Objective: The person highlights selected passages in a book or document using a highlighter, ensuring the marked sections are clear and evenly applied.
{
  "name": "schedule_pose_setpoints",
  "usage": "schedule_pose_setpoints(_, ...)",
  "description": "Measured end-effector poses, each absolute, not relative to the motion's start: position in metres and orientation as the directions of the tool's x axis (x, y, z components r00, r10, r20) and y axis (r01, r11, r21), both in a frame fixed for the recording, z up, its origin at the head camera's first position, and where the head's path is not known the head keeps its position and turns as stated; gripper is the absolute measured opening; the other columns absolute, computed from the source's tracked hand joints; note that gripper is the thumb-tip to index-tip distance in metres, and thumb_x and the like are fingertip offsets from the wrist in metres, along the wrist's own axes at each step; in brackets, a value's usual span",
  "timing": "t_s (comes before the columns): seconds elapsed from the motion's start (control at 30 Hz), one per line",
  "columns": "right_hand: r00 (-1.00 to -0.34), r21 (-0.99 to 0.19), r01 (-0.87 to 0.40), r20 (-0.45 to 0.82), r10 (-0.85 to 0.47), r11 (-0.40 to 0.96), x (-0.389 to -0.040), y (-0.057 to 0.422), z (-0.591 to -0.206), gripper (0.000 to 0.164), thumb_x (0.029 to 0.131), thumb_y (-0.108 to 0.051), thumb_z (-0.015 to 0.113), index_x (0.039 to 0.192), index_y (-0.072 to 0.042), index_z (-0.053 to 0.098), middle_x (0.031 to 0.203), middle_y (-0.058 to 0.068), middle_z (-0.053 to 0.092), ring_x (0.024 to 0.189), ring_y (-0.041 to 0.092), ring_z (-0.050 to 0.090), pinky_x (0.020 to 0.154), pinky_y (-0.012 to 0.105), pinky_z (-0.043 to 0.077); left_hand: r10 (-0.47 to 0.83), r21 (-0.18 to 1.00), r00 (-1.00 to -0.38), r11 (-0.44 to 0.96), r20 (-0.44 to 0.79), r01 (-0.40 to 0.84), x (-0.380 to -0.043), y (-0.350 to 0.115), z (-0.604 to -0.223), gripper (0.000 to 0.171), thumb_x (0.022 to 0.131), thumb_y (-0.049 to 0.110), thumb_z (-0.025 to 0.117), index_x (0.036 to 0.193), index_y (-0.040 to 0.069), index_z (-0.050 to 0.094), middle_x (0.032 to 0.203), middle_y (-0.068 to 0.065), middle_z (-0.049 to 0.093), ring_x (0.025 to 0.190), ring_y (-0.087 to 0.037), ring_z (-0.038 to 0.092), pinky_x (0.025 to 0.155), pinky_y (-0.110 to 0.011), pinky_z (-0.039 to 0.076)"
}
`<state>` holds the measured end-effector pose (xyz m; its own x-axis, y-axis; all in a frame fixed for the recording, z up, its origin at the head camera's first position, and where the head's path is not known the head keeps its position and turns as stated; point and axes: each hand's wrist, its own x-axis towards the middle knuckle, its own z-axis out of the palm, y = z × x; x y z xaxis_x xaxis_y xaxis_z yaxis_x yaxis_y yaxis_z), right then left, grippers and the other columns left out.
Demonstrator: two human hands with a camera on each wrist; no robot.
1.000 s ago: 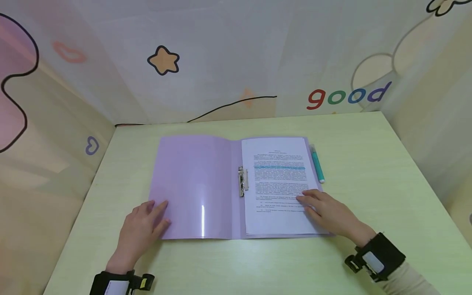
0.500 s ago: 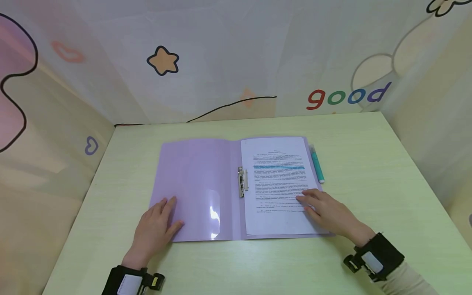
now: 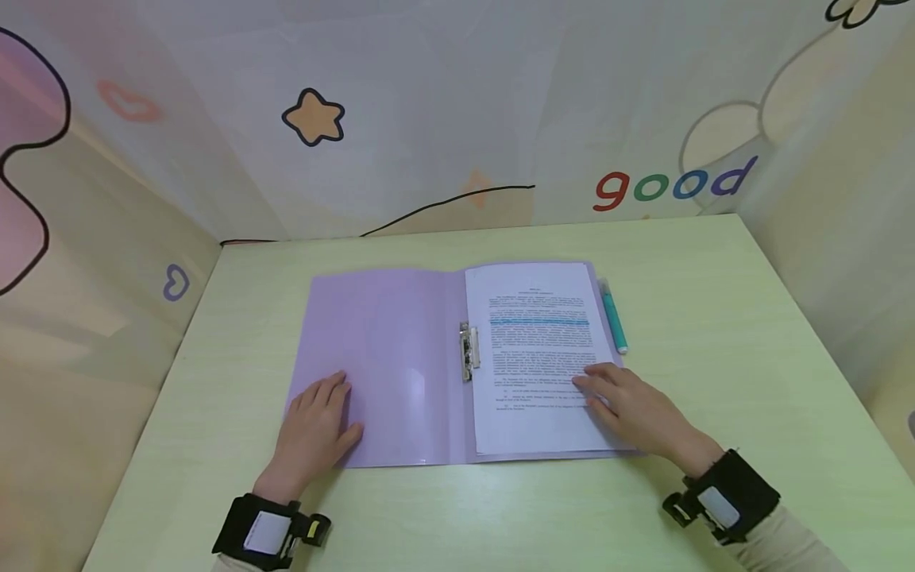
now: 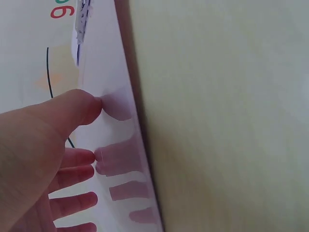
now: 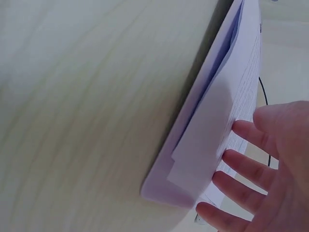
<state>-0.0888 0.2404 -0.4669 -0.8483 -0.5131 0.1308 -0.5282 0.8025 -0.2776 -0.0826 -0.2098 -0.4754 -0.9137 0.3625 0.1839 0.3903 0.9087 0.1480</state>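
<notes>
A purple folder (image 3: pixel 400 334) lies open on the table in the head view, a metal clip (image 3: pixel 468 351) at its spine. On its right side rest printed sheets (image 3: pixel 536 429), one line of text marked in blue. My left hand (image 3: pixel 312 429) lies on the lower left of the cover, its fingers extended and thumb apart; in the left wrist view the fingertips (image 4: pixel 89 110) meet their reflections on the glossy plastic. My right hand (image 3: pixel 636 409) rests with its fingertips on the lower right of the sheets, fingers slightly bent and spread in the right wrist view.
A teal highlighter pen (image 3: pixel 613 318) lies against the folder's right edge. The pale wooden table (image 3: pixel 500 516) extends around the folder. Behind it and at both sides hang printed curtains (image 3: pixel 443 103).
My left hand has slid right and slightly up along the cover, and the left cover has settled flatter. The right hand has stayed on the sheets.
</notes>
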Motion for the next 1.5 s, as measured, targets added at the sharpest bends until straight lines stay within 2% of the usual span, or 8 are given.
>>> schedule_pose_setpoints(0.33,-0.834,-0.269,-0.551,0.208,-0.511,0.79,-0.09,0.226,-0.464,0.031,0.085,-0.02,0.057,0.114,-0.008,0.061,0.117,0.015,0.054,0.105,0.031,0.05,0.086,0.048,0.044,0.461,0.163,-0.844,0.843,0.275,0.513,-0.092,-0.175,-0.469,0.04,0.074,0.02,0.065,0.11,0.004,0.059,0.119,-0.019,0.052,0.107,-0.038,0.046,0.083,-0.053,0.042)
schedule_pose_setpoints(0.6,-0.785,-0.288,-0.619,0.212,-0.582,0.73,-0.083,0.206,-0.464,0.029,0.086,-0.023,0.055,0.113,-0.013,0.062,0.119,0.011,0.055,0.109,0.029,0.048,0.09,0.047,0.042,0.549,0.162,-0.786,0.78,0.284,0.604,-0.089,-0.148,-0.473,0.028,0.078,0.017,0.062,0.106,0.013,0.063,0.113,-0.012,0.055,0.103,-0.032,0.047,0.075,-0.046,0.045)
schedule_pose_setpoints(0.87,-0.787,-0.276,-0.615,0.152,-0.598,0.739,-0.08,0.196,-0.467,0.03,0.087,-0.024,0.056,0.114,-0.013,0.061,0.122,0.013,0.053,0.108,0.031,0.048,0.089,0.047,0.042,0.534,0.209,-0.807,0.784,0.251,0.584,-0.087,-0.145,-0.48,0.039,0.075,0.024,0.067,0.111,0.012,0.062,0.116,-0.012,0.055,0.105,-0.031,0.047,0.08,-0.048,0.044)
schedule_pose_setpoints(1.0,-0.77,-0.232,-0.636,0.115,-0.628,0.736,-0.082,0.19,-0.468,0.04,0.086,-0.03,0.056,0.124,-0.017,0.055,0.132,0.012,0.048,0.109,0.036,0.047,0.087,0.05,0.042,0.528,0.22,-0.819,0.791,0.226,0.571,-0.084,-0.144,-0.481,0.041,0.075,0.025,0.067,0.112,0.01,0.061,0.118,-0.013,0.054,0.107,-0.031,0.046,0.081,-0.048,0.043)
schedule_pose_setpoints(1.1,-0.758,-0.182,-0.649,0.083,-0.646,0.738,-0.083,0.184,-0.466,0.046,0.085,-0.033,0.057,0.129,-0.021,0.05,0.134,0.011,0.046,0.107,0.039,0.047,0.079,0.053,0.046,0.524,0.218,-0.825,0.798,0.211,0.562,-0.084,-0.143,-0.479,0.041,0.076,0.026,0.068,0.113,0.01,0.06,0.118,-0.013,0.054,0.108,-0.031,0.046,0.082,-0.047,0.044)
schedule_pose_setpoints(1.2,-0.763,-0.141,-0.646,0.072,-0.643,0.75,-0.082,0.179,-0.465,0.046,0.085,-0.034,0.058,0.128,-0.021,0.051,0.131,0.011,0.048,0.104,0.039,0.048,0.071,0.053,0.049,0.524,0.213,-0.831,0.804,0.187,0.555,-0.085,-0.142,-0.476,0.042,0.076,0.028,0.068,0.114,0.01,0.06,0.119,-0.013,0.053,0.108,-0.031,0.046,0.083,-0.047,0.044)
schedule_pose_setpoints(1.4,-0.733,-0.18,-0.676,0.068,-0.677,0.714,-0.083,0.168,-0.461,0.043,0.086,-0.03,0.057,0.124,-0.011,0.053,0.132,0.008,0.047,0.111,0.031,0.045,0.081,0.05,0.045,0.526,0.201,-0.842,0.818,0.119,0.54,-0.087,-0.141,-0.47,0.046,0.075,0.03,0.069,0.116,0.01,0.059,0.121,-0.014,0.052,0.108,-0.032,0.046,0.085,-0.046,0.044)
schedule_pose_setpoints(1.5,-0.723,-0.212,-0.682,0.051,-0.689,0.7,-0.084,0.164,-0.46,0.046,0.086,-0.031,0.056,0.128,-0.013,0.049,0.132,0.008,0.048,0.111,0.029,0.045,0.085,0.047,0.044,0.532,0.187,-0.841,0.821,0.095,0.54,-0.089,-0.141,-0.467,0.048,0.074,0.031,0.07,0.116,0.009,0.06,0.12,-0.015,0.052,0.108,-0.032,0.046,0.084,-0.045,0.045)
